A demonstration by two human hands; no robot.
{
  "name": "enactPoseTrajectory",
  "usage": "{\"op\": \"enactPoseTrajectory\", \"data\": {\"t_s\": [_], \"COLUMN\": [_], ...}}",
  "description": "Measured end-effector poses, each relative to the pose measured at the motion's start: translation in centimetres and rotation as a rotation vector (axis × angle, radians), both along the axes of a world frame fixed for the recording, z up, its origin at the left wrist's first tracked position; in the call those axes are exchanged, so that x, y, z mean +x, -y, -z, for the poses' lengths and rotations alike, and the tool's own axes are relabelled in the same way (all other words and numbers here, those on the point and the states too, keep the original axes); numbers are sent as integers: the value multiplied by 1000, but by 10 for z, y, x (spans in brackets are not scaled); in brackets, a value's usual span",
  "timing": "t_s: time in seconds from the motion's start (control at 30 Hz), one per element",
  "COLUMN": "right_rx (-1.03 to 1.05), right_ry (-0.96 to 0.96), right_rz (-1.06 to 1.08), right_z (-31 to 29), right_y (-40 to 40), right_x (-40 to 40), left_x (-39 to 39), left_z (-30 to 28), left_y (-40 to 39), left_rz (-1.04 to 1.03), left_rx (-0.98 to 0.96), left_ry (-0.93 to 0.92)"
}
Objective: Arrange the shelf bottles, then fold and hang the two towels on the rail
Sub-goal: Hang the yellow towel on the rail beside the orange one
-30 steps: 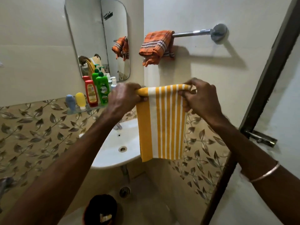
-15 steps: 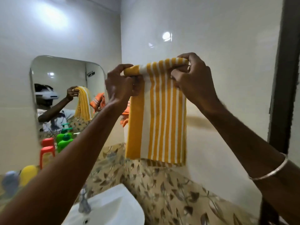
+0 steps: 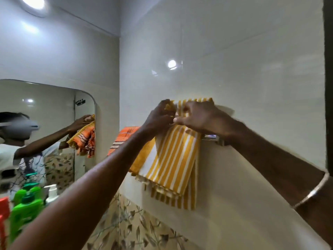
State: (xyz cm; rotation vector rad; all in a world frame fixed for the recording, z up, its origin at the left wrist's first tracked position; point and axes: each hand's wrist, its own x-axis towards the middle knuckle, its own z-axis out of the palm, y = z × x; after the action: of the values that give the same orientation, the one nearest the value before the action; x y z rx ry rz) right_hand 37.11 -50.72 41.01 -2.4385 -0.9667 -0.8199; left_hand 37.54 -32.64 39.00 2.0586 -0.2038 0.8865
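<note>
The folded yellow-and-white striped towel (image 3: pixel 173 159) hangs against the wall, its top raised above the chrome rail (image 3: pixel 210 137). My left hand (image 3: pixel 158 118) and my right hand (image 3: pixel 200 115) both pinch its upper edge, close together. Whether the towel is over the rail I cannot tell; the hands and cloth hide most of the rail. The orange checked towel (image 3: pixel 124 137) hangs on the rail just left of it, partly behind my left arm. Green bottles (image 3: pixel 27 201) and a red bottle (image 3: pixel 3 210) stand at the lower left.
A mirror (image 3: pixel 54 112) on the left wall reflects me and both towels. A white bottle (image 3: pixel 52 193) stands behind the green ones. A dark door frame (image 3: pixel 328 87) runs down the right edge. Leaf-patterned tiles (image 3: pixel 129 226) cover the lower wall.
My hands have carried the striped towel forward to the wall at rail height, beside the orange towel, and moved closer together. The view has tilted upward.
</note>
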Motion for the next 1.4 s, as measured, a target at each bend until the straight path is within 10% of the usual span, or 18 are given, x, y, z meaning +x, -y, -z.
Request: {"op": "enactPoseTrajectory", "data": {"t_s": [0.37,0.63,0.83,1.0,1.17,1.4], "right_rx": [-303,-298,-104,691,1134,677], "right_ry": [-448,-652,-122,520,-210,-531], "right_rz": [-2,156,76,-120,-262,-260], "right_z": [-10,-13,9,100,157,157], "right_y": [-9,-9,-4,19,14,22], "right_x": [24,33,6,-29,-15,16], "left_x": [-1,13,-3,-11,-2,2], "left_z": [-13,-12,65,151,169,172], "left_y": [12,15,16,34,39,45], "left_rz": [-139,-85,-433,-483,-445,-431], "left_rx": [861,627,242,336,375,394], "left_ry": [-419,-382,492,473,365,346]}}
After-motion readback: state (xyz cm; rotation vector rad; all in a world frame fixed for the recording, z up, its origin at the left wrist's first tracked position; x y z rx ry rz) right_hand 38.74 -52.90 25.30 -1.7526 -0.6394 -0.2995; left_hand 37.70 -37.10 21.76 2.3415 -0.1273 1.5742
